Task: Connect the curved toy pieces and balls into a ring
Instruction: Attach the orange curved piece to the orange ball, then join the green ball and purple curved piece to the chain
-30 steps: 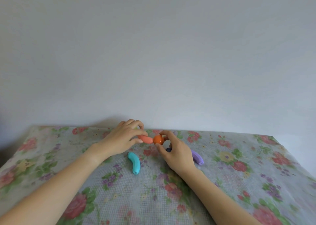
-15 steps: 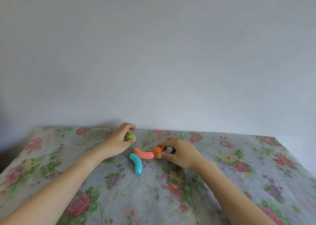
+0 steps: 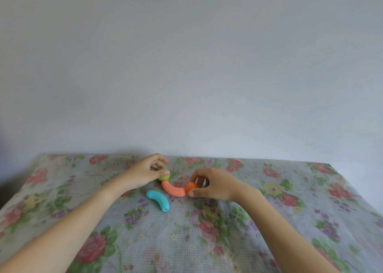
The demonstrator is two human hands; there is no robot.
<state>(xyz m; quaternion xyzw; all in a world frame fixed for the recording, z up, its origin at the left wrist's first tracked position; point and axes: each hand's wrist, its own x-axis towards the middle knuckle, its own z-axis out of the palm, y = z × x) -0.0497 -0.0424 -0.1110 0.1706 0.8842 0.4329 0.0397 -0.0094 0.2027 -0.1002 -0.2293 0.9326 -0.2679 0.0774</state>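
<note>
Floral cloth [image 3: 207,241] is covering the whole surface, pale wall [image 3: 186,65] rising behind its far edge. My left hand [image 3: 145,172] is reaching toward the far edge near the middle, fingers pinching the green ball [image 3: 165,175], which is touching the far tip of the salmon curved piece [image 3: 173,188]. My right hand [image 3: 215,186] is sitting just right of centre, thumb and fingers gripping the orange ball [image 3: 190,187] against that piece's other tip. The turquoise curved piece [image 3: 158,200] is lying loose on the cloth, just nearer to me than the salmon one, untouched. Something dark blue [image 3: 206,184] is peeking out behind my right fingers; I cannot tell what.
</note>
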